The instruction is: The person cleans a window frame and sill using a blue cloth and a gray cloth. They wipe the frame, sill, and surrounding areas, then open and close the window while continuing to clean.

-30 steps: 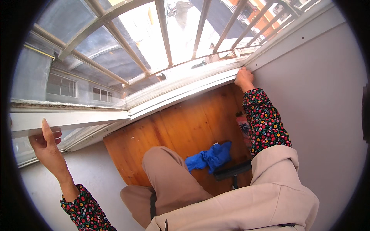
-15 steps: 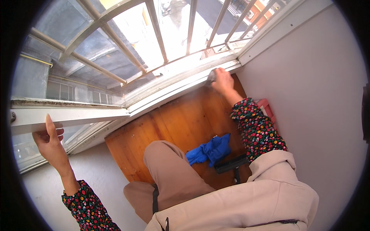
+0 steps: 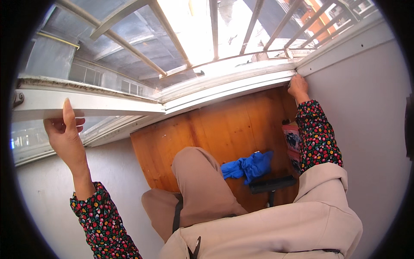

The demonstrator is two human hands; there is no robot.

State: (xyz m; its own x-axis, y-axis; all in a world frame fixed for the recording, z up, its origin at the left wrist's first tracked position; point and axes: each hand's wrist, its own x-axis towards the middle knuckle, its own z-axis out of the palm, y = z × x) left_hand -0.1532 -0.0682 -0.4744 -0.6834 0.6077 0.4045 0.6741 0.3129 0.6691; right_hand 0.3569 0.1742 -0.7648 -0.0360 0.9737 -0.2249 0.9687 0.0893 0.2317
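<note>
My left hand (image 3: 68,131) grips the white window sash (image 3: 92,102), thumb on top of the frame and fingers curled beneath its edge. Over at the right end of the white window track (image 3: 233,89), where the frame meets the wall, is my right hand (image 3: 298,86). Its fingers are closed and press into that corner. A small dark bit shows beside them, mostly hidden by the hand; it looks like the grey rag seen earlier.
A crumpled blue cloth (image 3: 250,166) lies on the wooden board (image 3: 207,125) under the window. Near it is a black-headed squeegee-like tool (image 3: 272,184). A red box (image 3: 291,142) stands by my right forearm. Metal bars (image 3: 214,30) run outside the window.
My right hand has slid rightward along the window track to the corner, and the grey rag in it is now mostly out of sight. My left hand keeps its hold on the sash.
</note>
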